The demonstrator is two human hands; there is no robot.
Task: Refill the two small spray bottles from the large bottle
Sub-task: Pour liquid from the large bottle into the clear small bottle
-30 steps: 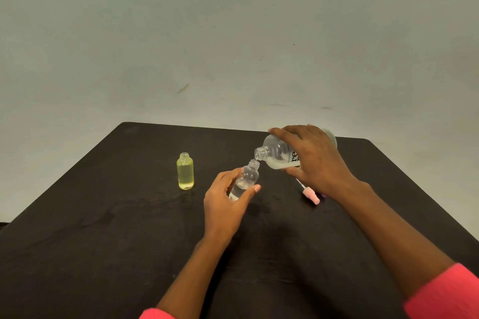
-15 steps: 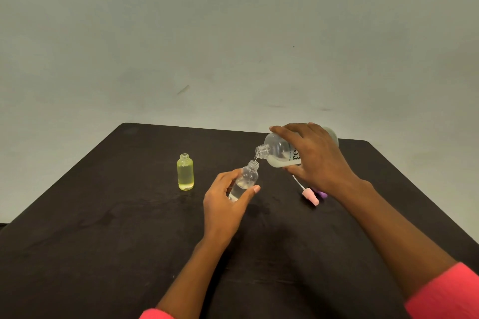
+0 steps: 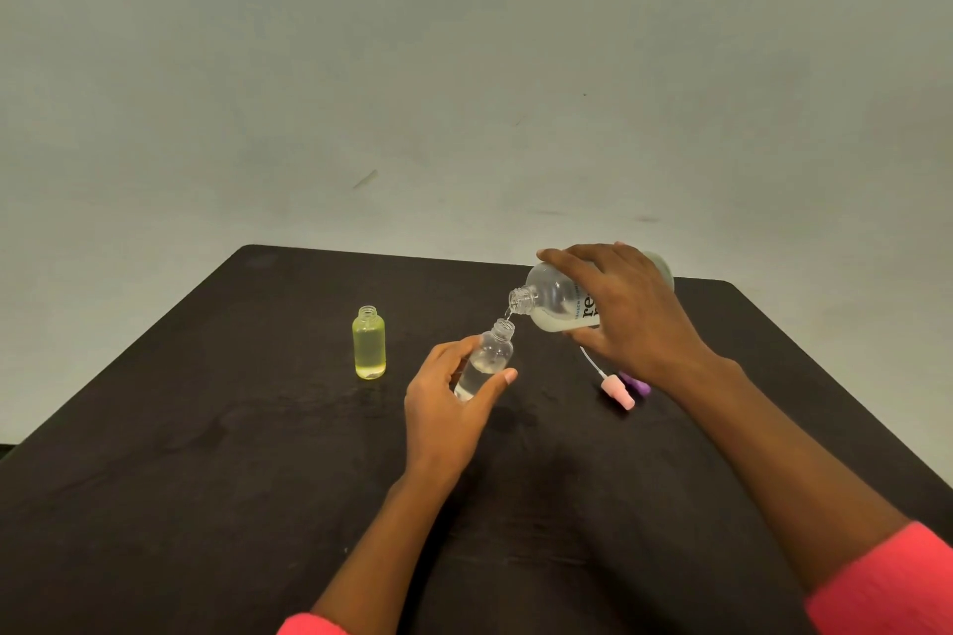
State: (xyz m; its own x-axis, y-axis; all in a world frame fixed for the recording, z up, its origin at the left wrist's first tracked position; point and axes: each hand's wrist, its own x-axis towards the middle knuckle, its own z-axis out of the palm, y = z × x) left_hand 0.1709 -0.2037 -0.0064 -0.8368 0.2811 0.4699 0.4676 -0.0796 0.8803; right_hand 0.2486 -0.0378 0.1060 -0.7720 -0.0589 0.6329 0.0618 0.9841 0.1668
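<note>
Two narrow necks are lined up for this pour, and that is where trouble is judged most likely. The mouth of the large bottle (image 3: 557, 299) is held just above and to the right of the open neck of the clear small bottle (image 3: 487, 361), with a thin thread of liquid seen between them. A tilt taken slightly too far, or a small sideways drift, could send liquid down the outside and onto the counter (image 3: 206, 480). An overfill is also possible if the rising level is not watched. The clear small bottle is leaned toward the pour, so it could be tipped by a slip in the grip. Its lower body is pinched by the left hand (image 3: 448, 407), thumb on one side and fingers on the other. The large bottle is gripped from above by the right hand (image 3: 629, 315), fingers curled over it, and is held nearly level. The yellow small bottle (image 3: 369, 348) is stood upright and uncapped, well to the left of the clear small bottle. A pink spray head (image 3: 616, 389) and a purple one (image 3: 637, 384) are laid to its right.
</note>
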